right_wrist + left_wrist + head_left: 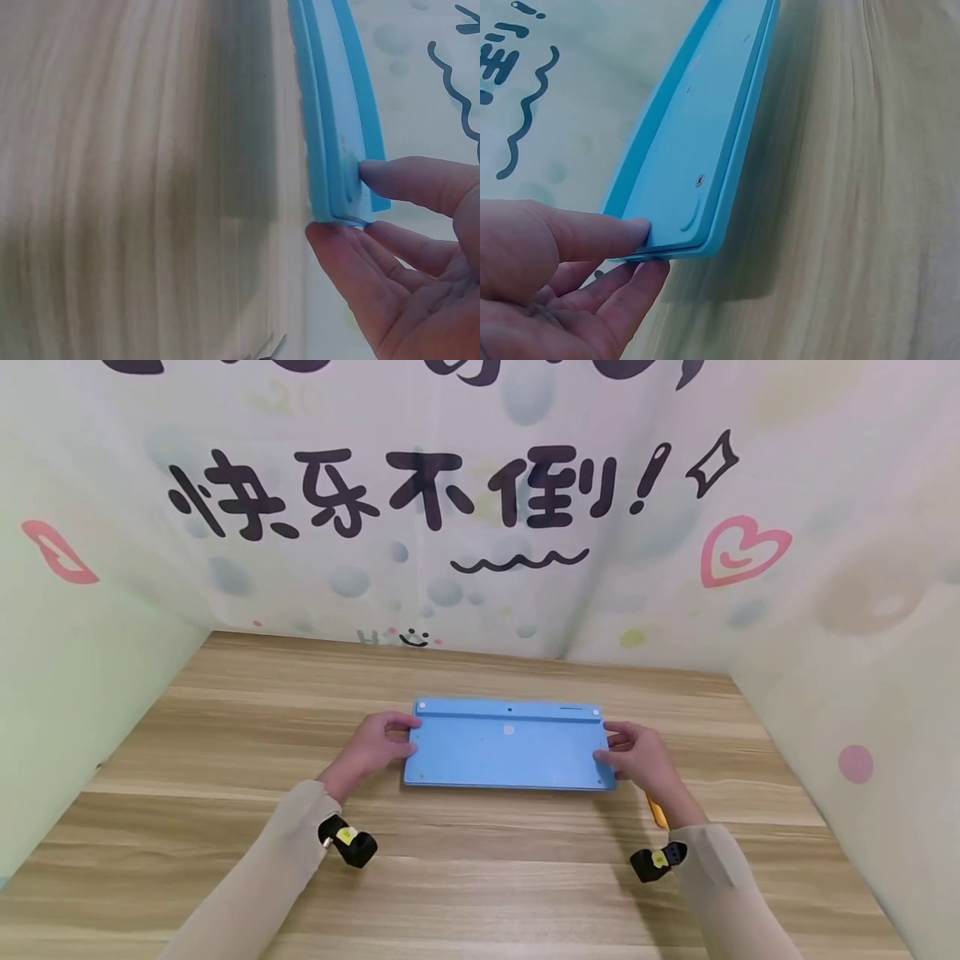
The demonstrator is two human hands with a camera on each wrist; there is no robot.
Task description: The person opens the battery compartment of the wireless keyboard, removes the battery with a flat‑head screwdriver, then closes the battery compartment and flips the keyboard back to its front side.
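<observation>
A flat blue keyboard point(480, 752) with its underside showing is held above the wooden table. Along its far edge runs a raised bar with round pale feet, and small screws dot the panel. My left hand point(377, 745) pinches the left end, thumb point(622, 235) on the underside panel and fingers beneath. At the other end my right hand point(637, 754) grips the keyboard point(334, 112) the same way, with the thumb point(405, 180) on the panel. The key side faces down and is hidden.
An orange object point(657, 811) lies on the table point(480, 877), partly hidden by the right wrist. Behind the table hangs a printed cloth point(390, 585) with dark writing, and pale walls stand at both sides. A shadow falls under the keyboard.
</observation>
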